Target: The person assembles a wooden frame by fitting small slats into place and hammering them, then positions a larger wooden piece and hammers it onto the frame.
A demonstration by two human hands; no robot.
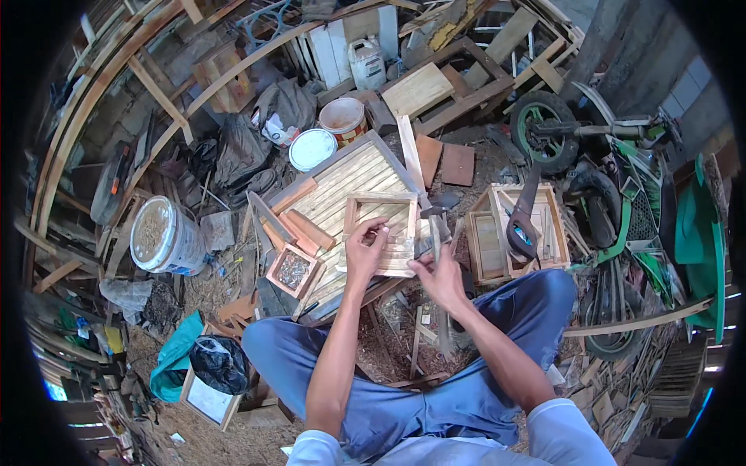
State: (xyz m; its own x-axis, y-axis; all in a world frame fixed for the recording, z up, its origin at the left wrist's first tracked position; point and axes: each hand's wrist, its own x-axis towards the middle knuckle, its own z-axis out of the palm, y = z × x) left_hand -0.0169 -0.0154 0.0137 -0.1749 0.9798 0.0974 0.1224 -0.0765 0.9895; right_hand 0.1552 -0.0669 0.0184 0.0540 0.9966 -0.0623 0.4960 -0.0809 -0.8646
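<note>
A small light-wood frame (381, 197) with slats across its near part rests on a slatted wooden panel (326, 200) in front of me. My left hand (365, 247) is over the frame's left side, fingers curled into a pinch; what they hold, if anything, is too small to make out. My right hand (440, 273) is closed around a hammer (444, 330), its handle hanging down between my knees. The fingertips of that hand touch the frame's near right corner. Left of the frame stands a square wooden box (293, 269) of nails, beside several short wood pieces (309, 231).
A handsaw (524, 217) lies across wooden box frames (489, 241) at my right. Farther right stands a small green motorbike (622, 186). Buckets (155, 233) and a white-lidded tub (312, 150) are at left and ahead. Scrap wood and shavings cover the floor.
</note>
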